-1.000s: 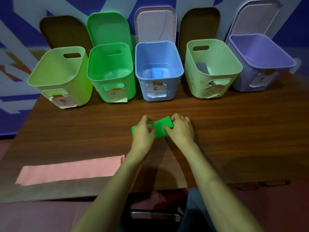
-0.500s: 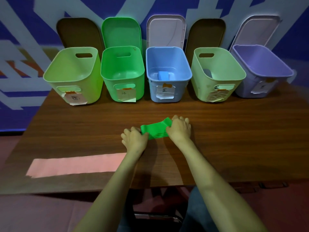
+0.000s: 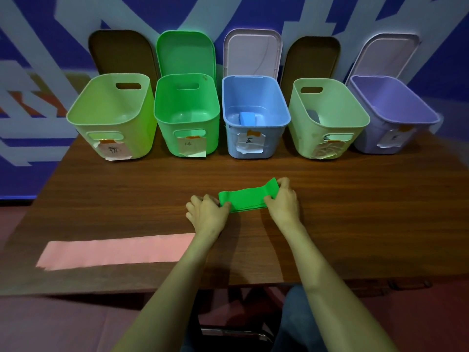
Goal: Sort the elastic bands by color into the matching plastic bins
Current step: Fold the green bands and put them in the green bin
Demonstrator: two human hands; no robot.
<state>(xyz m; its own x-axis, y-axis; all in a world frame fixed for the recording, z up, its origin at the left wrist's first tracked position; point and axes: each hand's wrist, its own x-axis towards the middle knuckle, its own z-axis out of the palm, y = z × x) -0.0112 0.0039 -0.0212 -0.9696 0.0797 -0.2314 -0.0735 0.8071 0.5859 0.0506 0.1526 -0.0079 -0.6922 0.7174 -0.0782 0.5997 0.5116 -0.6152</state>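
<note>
One green band [image 3: 245, 199], flat on mid-surface, long axis left-right, right end tilted toward far edge. Left grip [image 3: 206, 215] pinches left end; right grip [image 3: 283, 201] clamped round right end; band spans between them. Green bin [image 3: 167, 138], far edge, second from left, lies ahead-left of band; left grip likely nearer. Pink band [image 3: 114, 252] flat by near-left corner, unsorted.

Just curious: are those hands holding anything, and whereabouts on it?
Yes, the green band: the left hand pinches its left end, the right hand grips its right end.
</note>
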